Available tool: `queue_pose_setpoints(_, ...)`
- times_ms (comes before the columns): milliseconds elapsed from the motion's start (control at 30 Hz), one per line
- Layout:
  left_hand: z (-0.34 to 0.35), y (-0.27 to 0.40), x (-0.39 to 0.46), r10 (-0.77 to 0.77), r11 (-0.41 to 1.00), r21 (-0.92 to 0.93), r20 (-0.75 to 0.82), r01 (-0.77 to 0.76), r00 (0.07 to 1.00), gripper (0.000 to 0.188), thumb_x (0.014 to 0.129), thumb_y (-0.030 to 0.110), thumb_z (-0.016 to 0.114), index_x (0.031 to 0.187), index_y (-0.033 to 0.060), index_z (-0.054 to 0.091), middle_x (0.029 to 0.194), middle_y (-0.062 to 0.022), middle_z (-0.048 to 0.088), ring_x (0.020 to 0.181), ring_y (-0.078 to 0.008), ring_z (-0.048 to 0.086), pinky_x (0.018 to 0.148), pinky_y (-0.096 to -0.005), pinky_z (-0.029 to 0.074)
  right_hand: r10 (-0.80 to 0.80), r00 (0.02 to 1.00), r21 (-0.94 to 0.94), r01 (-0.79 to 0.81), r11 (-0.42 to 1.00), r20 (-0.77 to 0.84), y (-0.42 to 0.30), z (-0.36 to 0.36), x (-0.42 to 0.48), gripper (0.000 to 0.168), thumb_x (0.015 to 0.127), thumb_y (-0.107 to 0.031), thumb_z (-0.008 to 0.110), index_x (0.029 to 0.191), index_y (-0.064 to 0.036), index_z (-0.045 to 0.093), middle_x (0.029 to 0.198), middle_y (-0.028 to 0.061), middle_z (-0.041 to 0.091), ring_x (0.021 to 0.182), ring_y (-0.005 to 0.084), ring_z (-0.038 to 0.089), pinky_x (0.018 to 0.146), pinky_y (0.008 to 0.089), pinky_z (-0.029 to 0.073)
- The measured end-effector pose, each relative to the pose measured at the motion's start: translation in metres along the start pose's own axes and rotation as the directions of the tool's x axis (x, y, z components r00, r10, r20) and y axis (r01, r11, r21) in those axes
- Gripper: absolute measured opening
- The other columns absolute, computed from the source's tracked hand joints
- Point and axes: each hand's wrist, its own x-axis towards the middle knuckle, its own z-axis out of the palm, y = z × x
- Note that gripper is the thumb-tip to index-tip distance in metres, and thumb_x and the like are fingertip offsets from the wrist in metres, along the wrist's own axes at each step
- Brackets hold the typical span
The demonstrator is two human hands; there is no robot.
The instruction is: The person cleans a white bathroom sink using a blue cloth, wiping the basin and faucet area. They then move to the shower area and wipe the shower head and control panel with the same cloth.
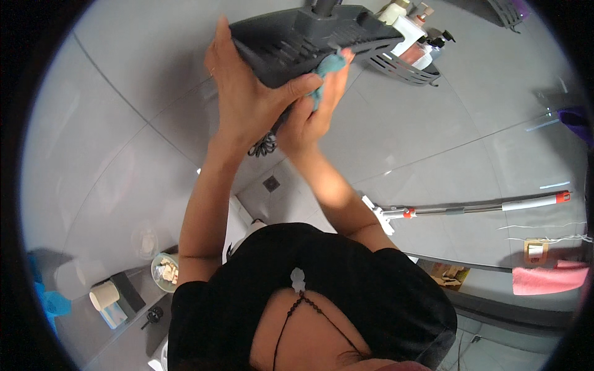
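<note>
A dark grey plastic shower shelf point(278, 44) with a slotted floor sits around a vertical pole point(323, 7) at the top of the view. My left hand point(246, 99) clasps its left end, fingers up along the outer side and thumb reaching across the front edge. In my right hand point(315, 111) is a crumpled teal cloth point(330, 65), held at the shelf's front rim. The right hand looks slightly blurred, and its fingers partly cover the cloth. Below the shelf, between my wrists, part of a coiled dark hose point(263, 144) shows.
A grey corner rack point(403, 69) with several pump bottles point(417, 44) is on the tiled wall at right. Lower down are a white-and-orange mop point(459, 211) and a pink towel point(550, 278). A floor drain point(271, 183) lies below; a paper roll point(104, 296) is at lower left.
</note>
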Motion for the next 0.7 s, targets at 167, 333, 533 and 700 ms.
queue_pose_setpoints(167,-0.031,0.007,-0.019,-0.022,0.984,0.177,-0.005,0.023,1.0,0.118,0.062,0.051,0.08,0.141,-0.0055,0.013,0.128,-0.0244,0.033,0.119,-0.0351,0.032,0.1,-0.0453,0.027,0.421,0.892,0.107,-0.408,0.907,-0.166,0.026,-0.041,0.021,0.037,0.096,-0.022,0.043,0.126,0.0,0.048,0.138,0.0201,0.037,0.123,0.0381,0.041,0.104,0.0479,0.029)
queue_pose_setpoints(333,-0.063,0.018,-0.08,-0.086,0.987,-0.128,0.117,0.101,0.989,0.086,0.066,0.03,0.081,0.131,-0.0008,0.035,0.127,-0.0175,0.044,0.118,-0.0326,0.043,0.096,-0.0419,0.036,0.186,0.893,-0.219,-0.102,0.97,0.41,-0.031,-0.101,0.02,0.027,0.095,-0.018,0.045,0.1,0.001,0.063,0.103,0.011,0.057,0.096,0.0199,0.051,0.087,0.0298,0.039)
queue_pose_setpoints(533,-0.047,0.039,-0.073,-0.37,0.746,-0.251,0.614,0.617,0.697,0.037,0.077,0.026,0.072,0.101,0.0004,0.059,0.085,-0.0135,0.062,0.081,-0.0211,0.062,0.07,-0.032,0.047,0.522,0.649,-0.06,-0.594,0.802,0.554,-0.065,-0.08,0.027,0.018,0.09,-0.007,0.05,0.1,-0.002,0.064,0.09,0.0072,0.063,0.082,0.0123,0.054,0.074,0.0247,0.04)
queue_pose_setpoints(700,-0.055,0.022,-0.078,-0.337,0.704,-0.382,0.561,0.598,0.756,0.02,0.086,0.022,0.062,0.088,0.0015,0.065,0.085,-0.0093,0.06,0.066,-0.016,0.054,0.057,-0.0297,0.043,0.634,0.605,-0.058,-0.7,0.712,0.483,-0.049,-0.087,0.013,0.016,0.093,-0.013,0.054,0.1,-0.001,0.063,0.076,0.0005,0.059,0.065,0.0065,0.047,0.061,0.0198,0.038)
